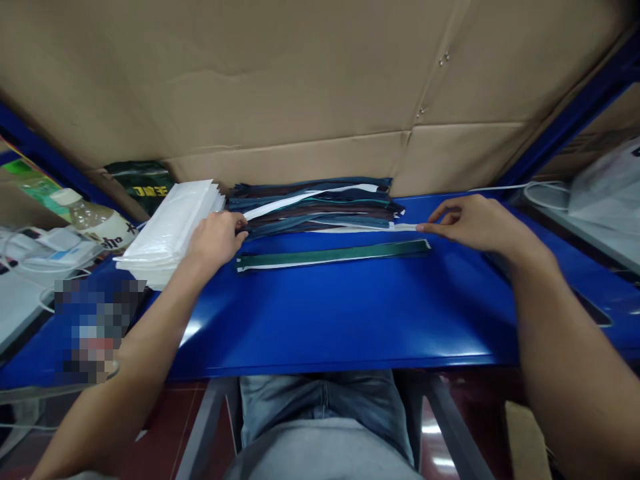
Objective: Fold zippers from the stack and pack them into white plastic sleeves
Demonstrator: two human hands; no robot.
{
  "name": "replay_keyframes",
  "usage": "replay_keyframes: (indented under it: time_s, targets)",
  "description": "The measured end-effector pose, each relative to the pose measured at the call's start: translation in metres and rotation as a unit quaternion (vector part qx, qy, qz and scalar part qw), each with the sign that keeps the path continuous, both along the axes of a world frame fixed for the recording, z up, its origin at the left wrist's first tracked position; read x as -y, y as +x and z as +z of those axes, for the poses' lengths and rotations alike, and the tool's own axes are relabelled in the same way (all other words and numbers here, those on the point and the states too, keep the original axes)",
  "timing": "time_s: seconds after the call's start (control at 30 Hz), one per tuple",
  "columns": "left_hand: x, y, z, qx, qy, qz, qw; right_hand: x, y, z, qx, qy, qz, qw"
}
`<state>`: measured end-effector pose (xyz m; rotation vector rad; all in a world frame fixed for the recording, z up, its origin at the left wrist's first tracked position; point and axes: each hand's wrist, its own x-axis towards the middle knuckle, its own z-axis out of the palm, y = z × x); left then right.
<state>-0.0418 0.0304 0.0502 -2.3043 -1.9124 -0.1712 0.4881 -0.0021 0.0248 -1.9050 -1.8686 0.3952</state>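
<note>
A pile of long zippers in dark blue, brown, teal and white lies at the back of the blue table. My left hand grips the left end of the pile. My right hand pinches the right end of a white zipper at the pile's front edge. One green zipper lies flat on its own just in front of the pile, between my hands.
A stack of clear plastic bags sits left of my left hand. A plastic bottle and cables lie at the far left. Brown cardboard walls the back. White cable and a plastic bag are at right.
</note>
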Motion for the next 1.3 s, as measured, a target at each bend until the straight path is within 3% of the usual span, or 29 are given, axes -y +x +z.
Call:
replay_keyframes:
  time_s: [0.2,0.47,0.8,0.97,1.13,1.23,1.3]
  targets:
    - [-0.019,0.009,-0.01,-0.057,-0.01,-0.033,0.998,-0.001,-0.008,0.001,0.031,-0.005,-0.021,0.999]
    - [-0.015,0.015,-0.004,-0.093,-0.009,-0.045,0.995,0.0,-0.014,0.0,0.042,0.008,-0.015,0.999]
    - [-0.021,0.002,0.003,0.05,0.038,-0.04,0.997,0.0,-0.015,-0.002,0.03,0.037,0.003,0.999]
    - [-0.03,-0.003,-0.005,0.143,0.009,-0.061,0.988,-0.001,-0.015,-0.004,0.023,0.034,0.015,0.999]
    - [-0.026,-0.004,-0.011,0.268,-0.042,-0.066,0.96,0.0,-0.014,-0.005,-0.01,0.042,0.024,0.999]
    - [-0.019,0.003,-0.009,0.329,-0.05,-0.067,0.941,0.004,-0.033,-0.001,-0.043,0.077,0.035,0.995]
    - [-0.011,0.014,-0.006,0.358,-0.047,-0.086,0.928,0.008,-0.059,0.003,-0.08,0.103,0.077,0.989]
